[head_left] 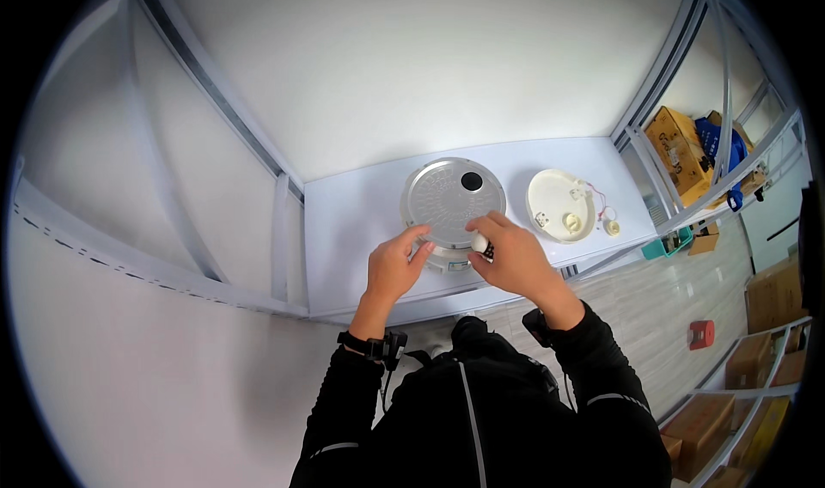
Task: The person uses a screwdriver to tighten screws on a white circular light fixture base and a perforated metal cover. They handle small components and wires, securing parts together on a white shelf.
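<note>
Right hand [516, 254]: thumb and fingers clamped on a small white piece [479, 242] over the near-right rim of the round silver unit [443, 203]. Fingers hide much of the piece; pale rounded end points left, dark patterned part sits right, long axis can't be made out. Left hand [391, 269]: thumb and fingers apart at unit's near-left rim, contact unclear. Unit is round, no long axis; dark oval spot [471, 181] sits far-right, near side partly hidden by hands. Right of it on the tabletop [361, 230]: cream shell [554, 198], thin wires, blurry.
</note>
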The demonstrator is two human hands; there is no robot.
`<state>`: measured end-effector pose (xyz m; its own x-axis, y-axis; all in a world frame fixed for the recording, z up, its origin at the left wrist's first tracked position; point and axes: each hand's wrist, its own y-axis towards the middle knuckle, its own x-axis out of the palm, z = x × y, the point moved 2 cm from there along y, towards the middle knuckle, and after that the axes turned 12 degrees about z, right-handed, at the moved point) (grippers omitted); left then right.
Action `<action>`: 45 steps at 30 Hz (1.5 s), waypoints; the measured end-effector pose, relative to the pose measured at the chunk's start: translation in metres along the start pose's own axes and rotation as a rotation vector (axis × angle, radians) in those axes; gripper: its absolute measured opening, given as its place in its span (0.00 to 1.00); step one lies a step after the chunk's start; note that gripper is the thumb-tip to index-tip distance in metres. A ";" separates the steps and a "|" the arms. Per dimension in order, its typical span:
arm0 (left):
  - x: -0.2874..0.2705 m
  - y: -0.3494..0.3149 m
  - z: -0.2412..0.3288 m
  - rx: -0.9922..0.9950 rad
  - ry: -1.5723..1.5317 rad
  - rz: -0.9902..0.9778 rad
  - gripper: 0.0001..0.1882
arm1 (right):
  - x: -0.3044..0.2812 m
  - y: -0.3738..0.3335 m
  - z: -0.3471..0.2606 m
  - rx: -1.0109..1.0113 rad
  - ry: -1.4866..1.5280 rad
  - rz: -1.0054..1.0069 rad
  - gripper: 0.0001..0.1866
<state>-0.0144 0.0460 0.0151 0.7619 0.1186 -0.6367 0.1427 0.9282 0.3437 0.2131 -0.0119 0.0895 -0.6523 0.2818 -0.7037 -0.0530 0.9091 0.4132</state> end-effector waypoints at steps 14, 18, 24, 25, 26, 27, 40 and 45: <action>0.028 -0.030 0.016 0.173 -0.128 0.223 0.14 | 0.024 -0.003 0.053 0.073 0.052 0.117 0.16; 0.025 -0.039 0.033 0.210 -0.076 0.185 0.18 | 0.022 0.004 0.075 -0.013 0.007 0.229 0.16; 0.002 -0.026 0.032 0.106 0.011 0.243 0.18 | 0.016 0.011 0.082 0.129 -0.112 0.381 0.16; -0.001 -0.023 0.029 0.099 0.034 0.239 0.18 | 0.015 0.011 0.084 0.160 -0.125 0.385 0.16; -0.002 -0.021 0.027 0.092 0.057 0.234 0.18 | 0.014 0.010 0.086 0.191 -0.137 0.389 0.15; -0.001 -0.021 0.025 0.098 0.049 0.228 0.18 | 0.013 0.009 0.089 0.168 -0.121 0.415 0.15; 0.023 -0.026 0.019 0.004 0.060 0.199 0.18 | -0.019 0.005 0.038 0.441 0.551 0.430 0.15; 0.022 -0.026 0.025 0.040 -0.006 0.223 0.17 | -0.027 -0.002 0.022 0.386 0.662 0.402 0.15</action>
<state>0.0151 0.0155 0.0094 0.7813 0.3174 -0.5374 -0.0054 0.8645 0.5027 0.2475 -0.0145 0.0952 -0.8790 0.4765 -0.0152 0.4583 0.8534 0.2483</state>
